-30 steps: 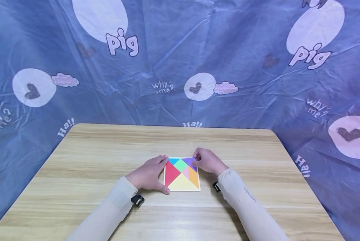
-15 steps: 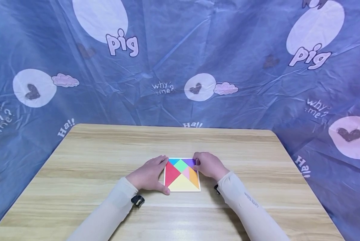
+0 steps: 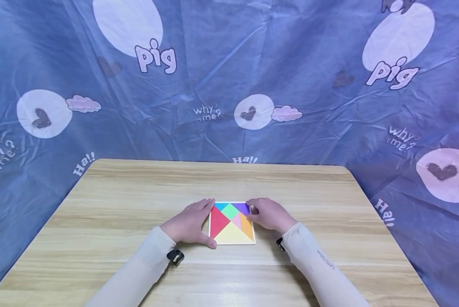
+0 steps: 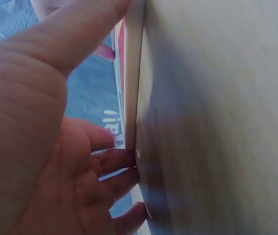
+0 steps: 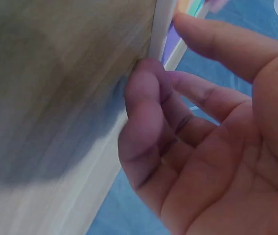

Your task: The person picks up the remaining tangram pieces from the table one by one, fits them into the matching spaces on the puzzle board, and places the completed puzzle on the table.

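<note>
A tangram puzzle point(image 3: 235, 244) lies flat on the table, its colored pieces fitted together inside a pale square frame. My left hand point(image 3: 191, 221) spans its left side, thumb at the near corner and fingers at the far corner. In the left wrist view, that thumb rests on the frame edge point(image 4: 133, 73). At the far right corner my right hand point(image 3: 270, 214) holds the frame between thumb and index finger, right beside the purple triangle point(image 3: 243, 207). The right wrist view shows its other fingers point(image 5: 141, 127) curled by the frame's outer side.
The wooden table point(image 3: 137, 187) extends around the puzzle on every side. Behind it hangs a blue printed cloth point(image 3: 214, 64), which also runs along both sides. A black strap mount point(image 3: 175, 256) sits at the left wrist.
My right hand has lowered and slid slightly toward me along the right edge, uncovering more of the purple triangle. My left hand and the puzzle have stayed in place.
</note>
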`<state>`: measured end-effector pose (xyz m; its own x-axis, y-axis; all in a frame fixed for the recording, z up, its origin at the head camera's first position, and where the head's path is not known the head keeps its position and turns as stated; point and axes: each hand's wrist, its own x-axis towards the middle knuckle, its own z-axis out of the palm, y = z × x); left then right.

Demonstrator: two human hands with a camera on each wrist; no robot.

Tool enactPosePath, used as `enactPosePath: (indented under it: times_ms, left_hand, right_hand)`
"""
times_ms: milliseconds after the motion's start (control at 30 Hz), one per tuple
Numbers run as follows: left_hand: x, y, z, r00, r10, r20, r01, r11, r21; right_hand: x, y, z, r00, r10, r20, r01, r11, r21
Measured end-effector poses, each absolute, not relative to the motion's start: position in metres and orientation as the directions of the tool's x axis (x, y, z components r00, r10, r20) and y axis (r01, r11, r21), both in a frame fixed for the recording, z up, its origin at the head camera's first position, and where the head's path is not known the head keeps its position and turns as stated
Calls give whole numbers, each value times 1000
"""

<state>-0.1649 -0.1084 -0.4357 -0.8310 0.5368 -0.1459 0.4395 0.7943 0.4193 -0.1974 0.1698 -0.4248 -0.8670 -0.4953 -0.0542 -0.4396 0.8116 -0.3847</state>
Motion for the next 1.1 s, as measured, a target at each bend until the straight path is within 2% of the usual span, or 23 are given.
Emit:
enactPosePath:
  times_ms: [333,500,733,1100]
  left_hand:
    - [-164,-114,-436,-825,544,-156,433,784,444]
    - [-164,-121,-430,-823,530,-207,414,807,420]
    - [-163,-119,-430,-828,524,-201,422,817,392]
    - [-165,-111,-428,-855,505,-117,436,823,363]
  right_hand:
    - [-192,187,-426,-847,-522,-102,-384,733,-561]
    - [-190,190,-423,-815,-571,-99,-426,706,-566]
    - [-188,194,-423,-782,-616,-97,-473,688,-550]
    - [-189,196,-424,-808,-576,-120,-431,718,-547]
